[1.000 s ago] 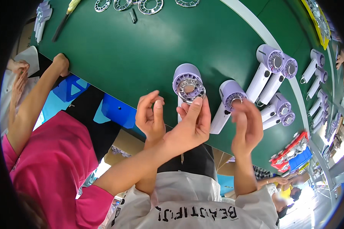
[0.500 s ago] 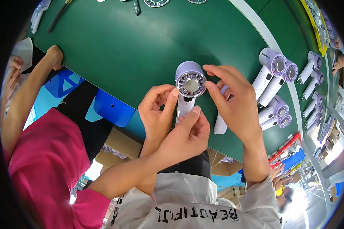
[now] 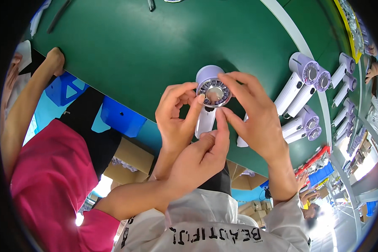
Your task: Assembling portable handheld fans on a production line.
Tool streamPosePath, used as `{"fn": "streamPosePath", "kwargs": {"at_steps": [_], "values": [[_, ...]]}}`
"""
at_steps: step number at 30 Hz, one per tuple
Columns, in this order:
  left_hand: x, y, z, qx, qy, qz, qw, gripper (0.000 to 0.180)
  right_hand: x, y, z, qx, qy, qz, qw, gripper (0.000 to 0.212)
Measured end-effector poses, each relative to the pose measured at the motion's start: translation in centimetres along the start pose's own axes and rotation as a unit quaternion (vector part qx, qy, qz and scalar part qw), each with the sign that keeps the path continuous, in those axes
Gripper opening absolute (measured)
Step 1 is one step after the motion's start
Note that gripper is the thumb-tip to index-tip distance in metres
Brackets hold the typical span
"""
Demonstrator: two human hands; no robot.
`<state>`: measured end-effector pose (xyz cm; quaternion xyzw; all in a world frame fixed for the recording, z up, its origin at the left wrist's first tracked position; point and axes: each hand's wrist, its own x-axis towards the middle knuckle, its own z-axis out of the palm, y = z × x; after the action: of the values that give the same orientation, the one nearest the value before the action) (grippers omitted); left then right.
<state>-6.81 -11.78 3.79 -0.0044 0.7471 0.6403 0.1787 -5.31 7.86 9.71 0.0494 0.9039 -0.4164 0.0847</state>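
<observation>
A lilac and white handheld fan with a round silver grille stands in front of me, its head tipped toward me. My left hand grips the head's left side, the thumb on the grille's edge. From the right, the thumb and index finger of my right hand pinch the rim of the grille. A co-worker's hand with a pink sleeve crosses over my left forearm, its fingertips by the fan's handle. Behind my right hand, another white fan handle is mostly hidden.
Several like fans lie on the green table at right. Beyond the pale curved strip are more fans and a yellow tray. A red tray sits at lower right. Cardboard boxes stand below the table edge.
My right hand has closed in on the grille, its fingers now on the rim. The co-worker's finger has moved up toward the fan's neck. The view has shifted slightly.
</observation>
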Motion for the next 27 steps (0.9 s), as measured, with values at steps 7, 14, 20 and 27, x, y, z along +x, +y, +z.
{"fn": "streamPosePath", "kwargs": {"at_steps": [7, 14, 20, 27], "values": [[-0.3, -0.2, -0.5, 0.03, -0.034, 0.07, 0.997, 0.044, -1.1, -0.5, 0.9, -0.039, 0.027, 0.015, 0.999, 0.061], [-0.2, -0.4, 0.7, 0.047, -0.069, 0.126, 0.988, 0.055, -1.2, 0.3, 1.5, -0.104, 0.084, -0.026, 0.991, 0.058], [-0.6, 0.9, 1.1, 0.102, -0.094, 0.189, 0.972, 0.066, -1.1, 0.1, 1.6, -0.111, 0.099, -0.028, 0.988, 0.058], [1.5, 0.6, 2.7, -0.006, -0.067, 0.206, 0.976, 0.056, -1.0, 0.3, 1.3, -0.117, 0.09, -0.007, 0.989, 0.058]]}}
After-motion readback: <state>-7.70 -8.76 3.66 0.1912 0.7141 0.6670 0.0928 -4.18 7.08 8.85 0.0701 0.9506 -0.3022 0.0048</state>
